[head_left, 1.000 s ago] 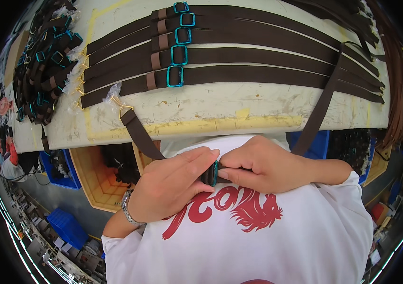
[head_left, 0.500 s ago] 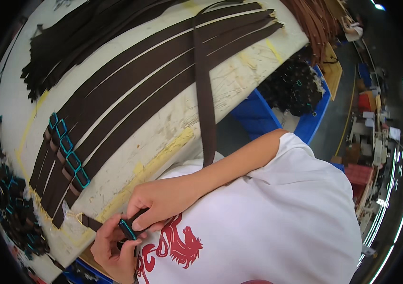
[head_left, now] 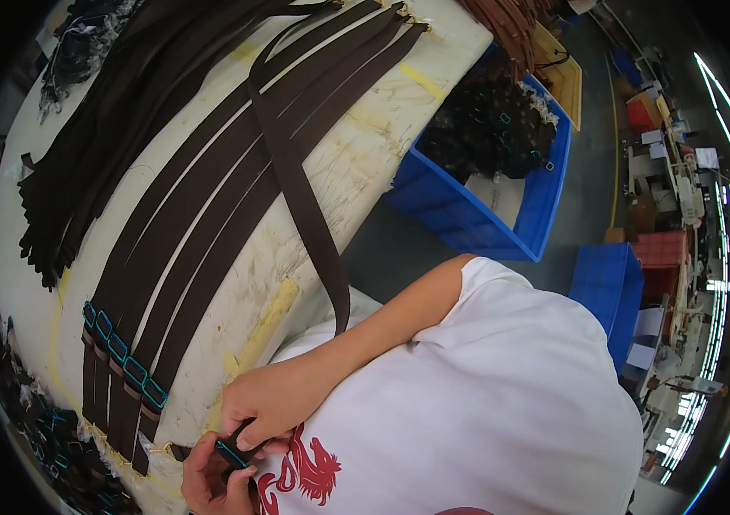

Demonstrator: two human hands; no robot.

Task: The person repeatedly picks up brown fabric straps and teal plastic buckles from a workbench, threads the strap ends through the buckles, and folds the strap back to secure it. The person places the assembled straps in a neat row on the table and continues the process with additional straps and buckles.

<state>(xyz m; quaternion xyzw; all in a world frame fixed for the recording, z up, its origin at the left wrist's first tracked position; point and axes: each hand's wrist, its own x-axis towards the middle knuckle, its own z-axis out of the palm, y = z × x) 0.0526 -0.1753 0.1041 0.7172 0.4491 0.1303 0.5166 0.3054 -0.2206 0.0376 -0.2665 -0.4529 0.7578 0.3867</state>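
Observation:
At the table's near edge, my left hand point(head_left: 209, 482) has its fingers curled round a dark strap end with a teal-edged buckle point(head_left: 229, 454). From the other side my right hand point(head_left: 266, 410) pinches the dark webbing beside that buckle, thumb and fingers together. A long dark brown strap point(head_left: 311, 215) lies across the others on the table and hangs over the edge, passing behind my right forearm. Several flat brown straps point(head_left: 189, 287) lie side by side to the left, their near ends fitted with teal-edged buckles point(head_left: 135, 374).
A pile of dark straps point(head_left: 116, 120) covers the far left of the worn white table point(head_left: 356, 146). Buckled pieces are heaped at the lower left point(head_left: 60, 451). Beyond the table a blue crate point(head_left: 545, 210) holds more; brown straps point(head_left: 506, 30) hang behind it.
The whole view has shifted and turned, so the table sits further left and more of the blue crates shows. Both hands keep hold of the strap and buckle, with little finger movement.

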